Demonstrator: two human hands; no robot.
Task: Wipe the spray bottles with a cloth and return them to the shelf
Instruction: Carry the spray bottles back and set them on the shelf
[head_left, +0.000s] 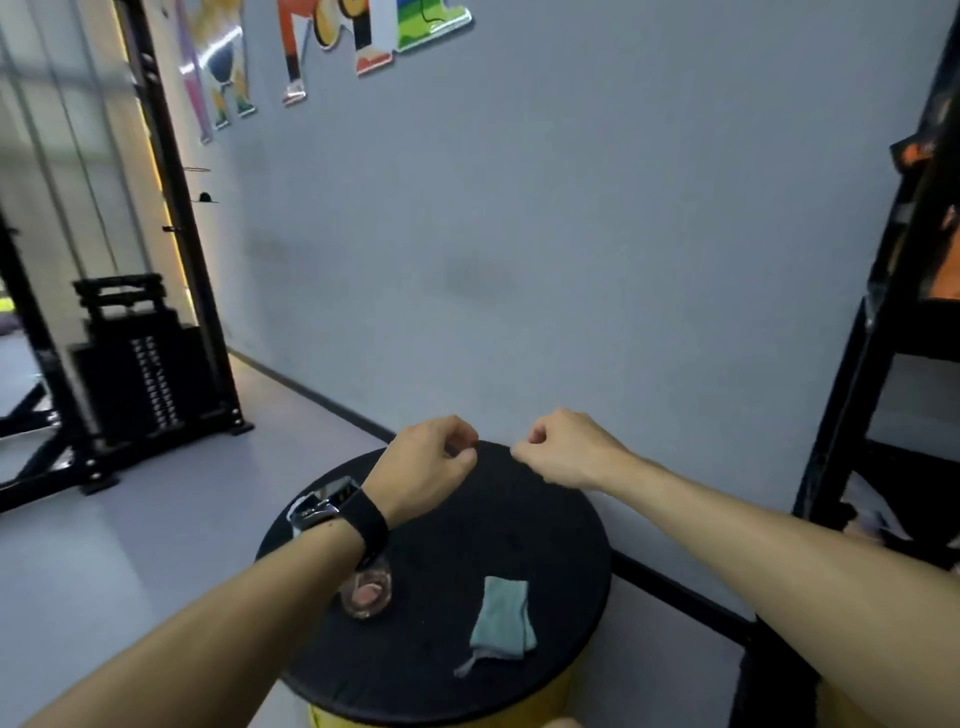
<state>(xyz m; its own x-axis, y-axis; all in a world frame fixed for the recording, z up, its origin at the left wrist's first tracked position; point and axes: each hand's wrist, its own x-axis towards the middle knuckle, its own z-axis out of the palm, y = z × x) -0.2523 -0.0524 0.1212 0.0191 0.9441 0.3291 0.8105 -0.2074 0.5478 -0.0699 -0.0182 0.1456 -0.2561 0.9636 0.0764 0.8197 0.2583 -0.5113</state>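
**Both hands up over the round worktop, cloth lying flat**

Biggest thing here is the grey wall, with colourful cut-out art up top. A black weight-stack machine stands on the left, and a black shelf runs along the right edge; what sits on it is too blurry to name.

Down front is a round black worktop on a yellow base. The person's left hand, with a dark watch on that wrist, and right hand are held near each other over its far edge, apart. Each grip is a curled fist holding nothing that shows.

A folded teal cloth lies on the near right part of the worktop, well apart from both hands. A clear bottle with something pink inside peeks out beside the left forearm, partly hidden.
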